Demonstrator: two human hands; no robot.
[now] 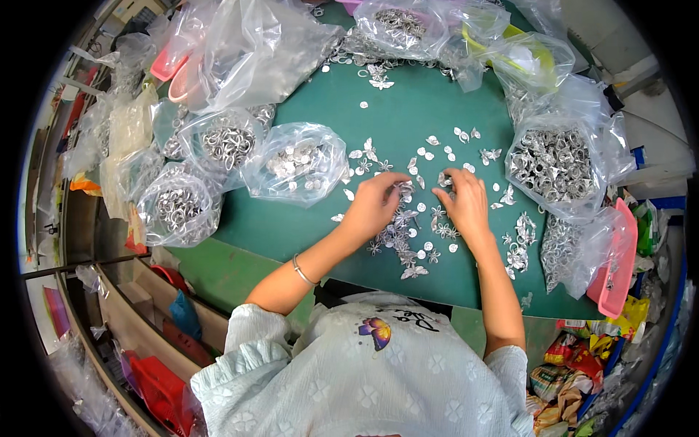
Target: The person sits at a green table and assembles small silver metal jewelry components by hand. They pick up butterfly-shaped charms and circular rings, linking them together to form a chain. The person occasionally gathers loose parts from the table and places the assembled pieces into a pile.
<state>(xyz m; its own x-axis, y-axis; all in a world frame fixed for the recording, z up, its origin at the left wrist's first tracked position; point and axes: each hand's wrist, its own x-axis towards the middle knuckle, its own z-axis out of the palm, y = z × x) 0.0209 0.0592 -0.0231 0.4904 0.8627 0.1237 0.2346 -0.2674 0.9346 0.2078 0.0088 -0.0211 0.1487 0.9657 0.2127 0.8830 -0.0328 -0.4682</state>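
Closely paired hands sorting silver charms on a green counter

Nearest, the left hand [373, 202] and right hand [463, 202] rest curled on the loose charm pile [408, 233] on the counter [306, 233]; whether fingertips pinch a piece I cannot tell. Farther off, a bag of charms [555, 166] sits filled; many lie unsorted

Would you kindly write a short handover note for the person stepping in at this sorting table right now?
Left hand: fingers curled on the loose silver charms at the middle of the green table; whether it grips one cannot be told.
Right hand: likewise, fingertips down on the same scatter.
Filled clear bags: three on the left, one large on the right, more at the far edge.
Done: many pieces bagged.
Left: the loose butterfly and flower pieces still spread on the table.
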